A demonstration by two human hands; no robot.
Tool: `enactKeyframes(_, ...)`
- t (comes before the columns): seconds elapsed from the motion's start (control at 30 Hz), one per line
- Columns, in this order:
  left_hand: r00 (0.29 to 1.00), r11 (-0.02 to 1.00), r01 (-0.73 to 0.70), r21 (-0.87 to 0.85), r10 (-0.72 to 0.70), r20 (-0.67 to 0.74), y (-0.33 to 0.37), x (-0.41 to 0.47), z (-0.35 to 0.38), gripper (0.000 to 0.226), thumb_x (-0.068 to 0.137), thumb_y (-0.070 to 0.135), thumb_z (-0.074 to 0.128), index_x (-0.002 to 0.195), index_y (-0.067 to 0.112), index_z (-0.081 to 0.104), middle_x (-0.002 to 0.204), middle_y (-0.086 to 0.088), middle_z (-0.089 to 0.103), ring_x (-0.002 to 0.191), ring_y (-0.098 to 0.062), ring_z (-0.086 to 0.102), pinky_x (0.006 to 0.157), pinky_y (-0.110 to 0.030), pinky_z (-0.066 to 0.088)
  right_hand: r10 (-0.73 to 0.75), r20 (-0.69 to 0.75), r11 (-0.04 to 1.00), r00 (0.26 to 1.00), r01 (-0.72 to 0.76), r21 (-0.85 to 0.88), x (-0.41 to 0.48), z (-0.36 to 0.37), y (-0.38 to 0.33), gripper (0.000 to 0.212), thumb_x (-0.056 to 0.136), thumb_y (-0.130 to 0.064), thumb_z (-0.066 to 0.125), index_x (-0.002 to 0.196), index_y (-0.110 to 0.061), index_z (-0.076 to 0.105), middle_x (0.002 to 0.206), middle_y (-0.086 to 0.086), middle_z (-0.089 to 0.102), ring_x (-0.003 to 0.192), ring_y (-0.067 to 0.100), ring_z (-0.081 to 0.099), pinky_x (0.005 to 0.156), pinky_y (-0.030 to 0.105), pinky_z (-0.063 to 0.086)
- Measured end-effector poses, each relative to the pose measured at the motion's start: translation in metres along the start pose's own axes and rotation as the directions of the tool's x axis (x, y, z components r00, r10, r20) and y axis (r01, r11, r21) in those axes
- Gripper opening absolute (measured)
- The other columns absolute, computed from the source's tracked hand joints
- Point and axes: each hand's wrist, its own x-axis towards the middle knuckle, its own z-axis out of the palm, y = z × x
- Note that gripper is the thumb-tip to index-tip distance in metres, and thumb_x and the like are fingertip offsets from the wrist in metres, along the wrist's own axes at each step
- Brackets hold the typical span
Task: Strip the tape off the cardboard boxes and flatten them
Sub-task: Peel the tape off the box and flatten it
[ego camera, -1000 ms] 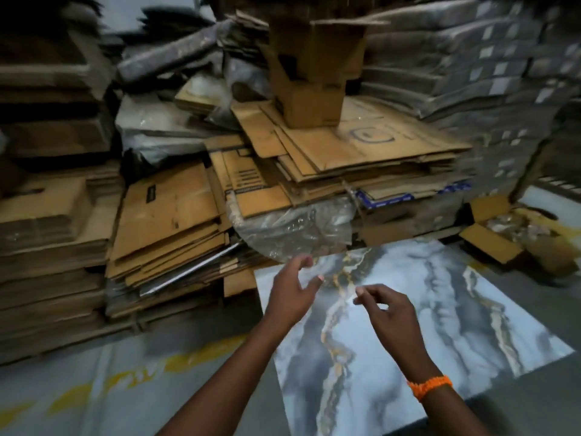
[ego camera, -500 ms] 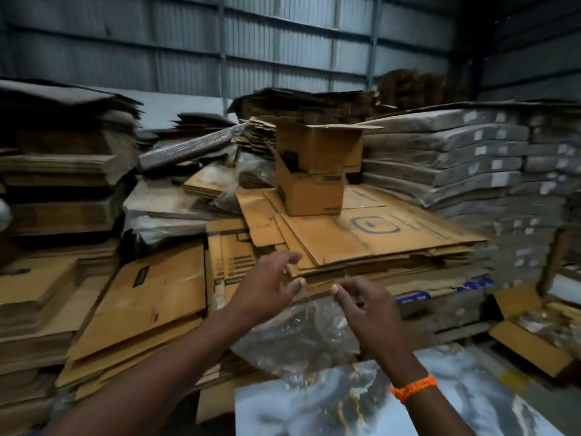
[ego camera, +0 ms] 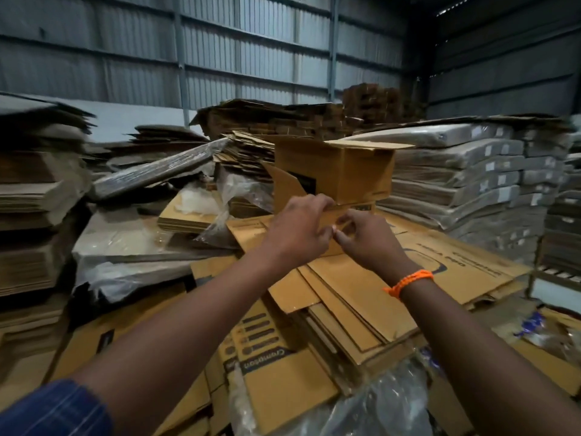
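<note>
Flattened sheets [ego camera: 361,287] lie piled near, yet the upper box [ego camera: 339,171] and lower box [ego camera: 361,206] still stand whole, with left hand [ego camera: 298,229] and right hand [ego camera: 369,242] curled at the lower box, grip unclear.

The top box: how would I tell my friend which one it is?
Look at the central pile of flattened cardboard. A lower box stands upright on it. The top box sits on that one, top flaps spread open, the highest box among flat sheets.
</note>
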Motion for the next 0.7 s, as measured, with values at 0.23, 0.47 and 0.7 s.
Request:
enactKeyframes(0.23,0.991,0.978,-0.132,0.159,0.128,0.033,-0.042,0.082,0.052,0.046,0.098,0.035,0.059,0.142,0.025,0.049,0.134,0.004,0.056,0.13,-0.017,0.045,0.098,-0.038,0.049,-0.03,-0.165,0.963,0.986,-0.016,-0.269,0.147,0.013,0.061,0.03,0.085,-0.026,0.073,0.11,-0.012,0.067,0.101,0.011,0.072,0.094,0.031,0.068,0.077,0.044,0.059)
enactKeyframes(0.47,0.993,0.961,-0.072,0.266,0.045,0.109,-0.1,0.179,0.079,0.049,0.1,0.036,0.057,0.146,0.026,0.045,0.14,0.004,0.053,0.135,-0.019,0.042,0.106,-0.042,0.047,-0.112,-0.417,0.819,0.902,-0.154,-0.553,0.305,0.026,0.132,0.041,0.086,-0.003,0.065,0.126,-0.009,0.058,0.124,0.019,0.06,0.123,0.04,0.049,0.095,0.056,0.046)
enactKeyframes(0.7,0.99,0.959,-0.052,0.278,0.014,0.138,-0.151,0.186,0.104,0.043,0.101,0.038,0.055,0.143,0.031,0.047,0.142,0.007,0.051,0.136,-0.014,0.04,0.103,-0.035,0.044,-0.042,-0.263,0.696,0.964,-0.161,-0.699,0.35,0.042,0.191,0.031,0.099,-0.006,0.043,0.113,-0.007,0.071,0.108,0.021,0.069,0.105,0.042,0.066,0.09,0.048,0.05)
